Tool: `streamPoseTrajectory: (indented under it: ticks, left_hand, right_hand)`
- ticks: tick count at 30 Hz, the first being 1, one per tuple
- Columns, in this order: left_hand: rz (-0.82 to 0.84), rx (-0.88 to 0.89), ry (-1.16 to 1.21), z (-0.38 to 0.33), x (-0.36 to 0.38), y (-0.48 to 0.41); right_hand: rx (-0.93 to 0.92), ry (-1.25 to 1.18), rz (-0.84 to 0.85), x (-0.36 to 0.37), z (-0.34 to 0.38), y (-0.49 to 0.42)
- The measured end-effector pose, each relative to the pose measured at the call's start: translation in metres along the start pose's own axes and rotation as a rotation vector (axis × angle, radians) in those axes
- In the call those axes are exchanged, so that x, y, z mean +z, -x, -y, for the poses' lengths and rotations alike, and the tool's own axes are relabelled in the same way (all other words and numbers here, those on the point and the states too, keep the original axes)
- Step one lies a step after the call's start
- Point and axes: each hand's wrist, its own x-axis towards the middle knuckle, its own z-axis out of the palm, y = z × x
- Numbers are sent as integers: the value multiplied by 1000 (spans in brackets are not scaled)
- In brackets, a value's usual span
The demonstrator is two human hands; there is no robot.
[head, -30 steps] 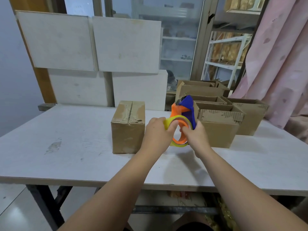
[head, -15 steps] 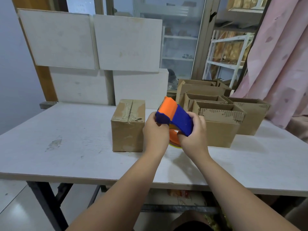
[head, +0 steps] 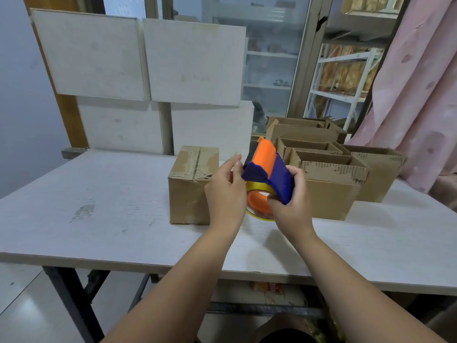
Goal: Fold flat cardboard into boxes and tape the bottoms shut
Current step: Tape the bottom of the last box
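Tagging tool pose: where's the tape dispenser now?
Head view, centre: the tape dispenser is held above the table in the right hand, between the taped box leftward and open boxes rightward.

In the middle of the picture, both hands are at a tape dispenser with an orange and blue body, above the white table. The right hand grips its blue part from 4 o'clock. The left hand is at its 9 o'clock side, one finger raised near the blue edge; the other fingers are hidden. A yellow tape roll sits under the body. A closed box stands on the table at 9 o'clock from the dispenser, just behind the left hand. Open boxes stand at 3 o'clock. At 11 o'clock, white boards lean behind the table.
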Motion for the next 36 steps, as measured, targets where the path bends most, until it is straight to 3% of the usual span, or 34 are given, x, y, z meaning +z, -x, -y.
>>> streamPoseTrajectory:
  ticks: [4,8,13,21,26,36]
  left_hand:
    - [-14,23,-9,-3,-3,0]
    - [-56,-144,242,-6,-8,-8]
    - [-41,-213,390,-14,-17,-14]
    - [-44,-160,232,-20,-38,-21]
    - [64,-209,366,-30,-49,-24]
    - [97,-146,227,-27,-58,-27]
  right_hand:
    - [-49,30,9,-2,4,-5]
    - [-103,109,22,-5,6,-9]
    - [-122,168,24,-9,5,-13]
    - [-98,104,90,-12,18,-27]
    - [-107,103,114,-11,26,-36]
    - [-77,111,158,-8,32,-40]
